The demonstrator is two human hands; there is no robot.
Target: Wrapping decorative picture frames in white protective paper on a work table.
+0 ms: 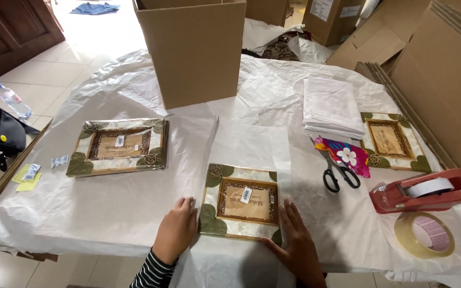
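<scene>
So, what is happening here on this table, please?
A person has both bare hands on a decorated picture frame lying flat on white wrapping paper. The left hand rests at the frame's left edge, the right hand at its lower right corner. Two similar frames lie apart, one to the left, one at the right. Scissors, a tape dispenser, a tape roll and an open cardboard box are nearby.
</scene>
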